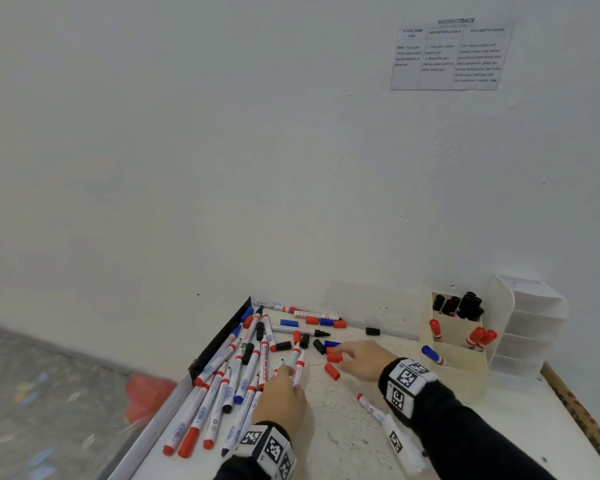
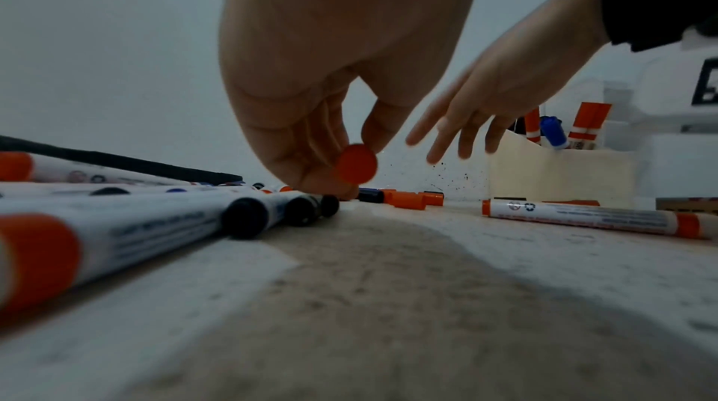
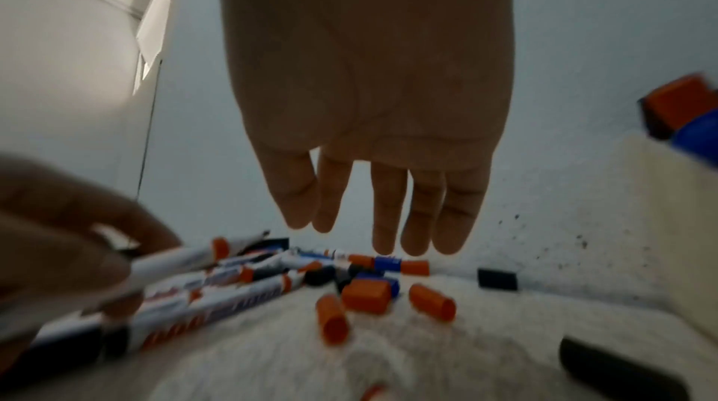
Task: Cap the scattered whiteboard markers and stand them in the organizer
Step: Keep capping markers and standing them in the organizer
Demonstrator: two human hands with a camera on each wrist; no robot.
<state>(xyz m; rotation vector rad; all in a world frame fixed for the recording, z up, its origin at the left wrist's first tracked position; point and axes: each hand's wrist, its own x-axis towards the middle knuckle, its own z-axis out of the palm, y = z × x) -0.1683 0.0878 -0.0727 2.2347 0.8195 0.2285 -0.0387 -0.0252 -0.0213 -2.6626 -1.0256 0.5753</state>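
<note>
A bare white wall (image 1: 222, 150) filled most of the head view, with a printed sheet (image 1: 451, 55) taped at the upper right, and the white speckled table (image 1: 343, 441) ran across the bottom of the frame. At the far left edge of the table lay a black strip (image 1: 219, 341), and beside it, in the lower centre-left, the pile of markers (image 1: 222, 386) sprawled in a loose fan, most with their tips bare. My left hand (image 1: 281, 398) sat at the right edge of that pile, its fingers curled down and pinching a red marker (image 1: 298, 367); in the left wrist view the marker's round red end (image 2: 357, 164) showed between my thumb and fingertips, just above the table. Right of it, at the middle of the frame, loose caps (image 1: 333, 365) in red, black and blue lay scattered. My right hand (image 1: 359, 360) hung over them with straight, slightly spread fingers (image 3: 388, 211), holding nothing, its tips near a red cap (image 1: 335, 357); I could not tell whether they touched it. A single red marker (image 1: 371, 407) lay lower down by my right wrist. At the right of the frame stood the cream organizer (image 1: 461, 362), with black-capped markers upright in its back compartment, red-capped ones in the middle and a blue-capped one leaning at the front. Behind it stood a white drawer unit (image 1: 530, 323).
</note>
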